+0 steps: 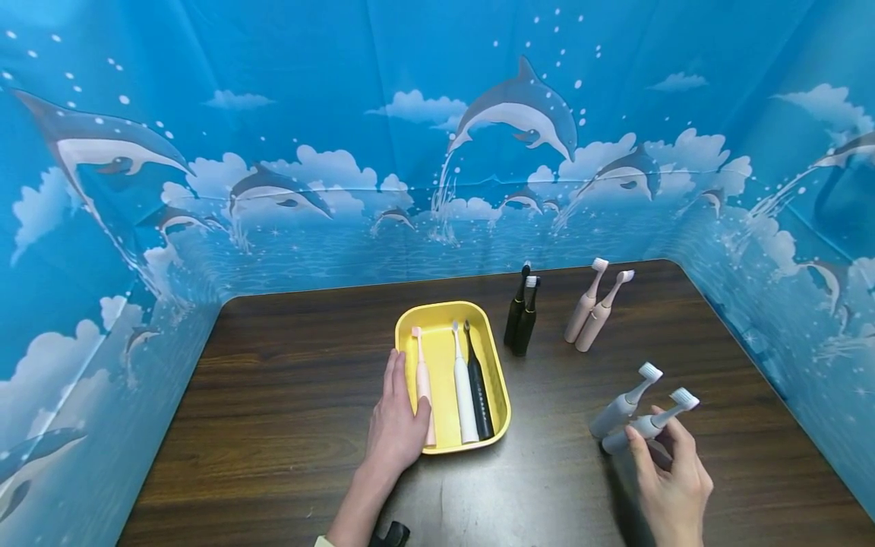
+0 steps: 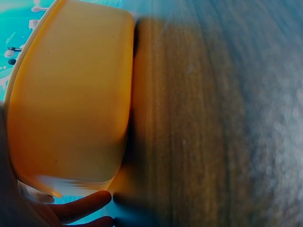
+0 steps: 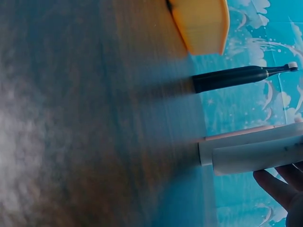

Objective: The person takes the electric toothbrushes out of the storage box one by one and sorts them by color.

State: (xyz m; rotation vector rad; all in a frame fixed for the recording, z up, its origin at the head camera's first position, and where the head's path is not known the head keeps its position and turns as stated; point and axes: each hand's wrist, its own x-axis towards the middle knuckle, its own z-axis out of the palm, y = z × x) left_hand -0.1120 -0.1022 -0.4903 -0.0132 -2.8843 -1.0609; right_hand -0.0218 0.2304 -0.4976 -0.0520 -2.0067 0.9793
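Observation:
My left hand (image 1: 399, 422) holds the left wall of a yellow tray (image 1: 500, 380), thumb over the rim and fingers along the outside. Inside lie a pink electric toothbrush (image 1: 423, 384), a white one (image 1: 464, 395) and a black one (image 1: 480, 391), heads pointing away. At the right, my right hand (image 1: 673, 475) pinches a light grey electric toothbrush (image 1: 632, 433) between thumb and fingers, its head tilted to the right. Just behind it stands a matching light grey toothbrush (image 1: 615, 412). The right wrist view shows the held brush's base (image 3: 220, 161) slightly off the table.
Two black toothbrushes (image 1: 522, 323) stand upright right of the tray, with two pink toothbrushes (image 1: 589, 323) farther right. A small black object (image 1: 394, 534) lies at the table's front edge, by the left forearm. A blue dolphin-print curtain (image 1: 383, 190) surrounds the dark wooden table (image 1: 287, 395).

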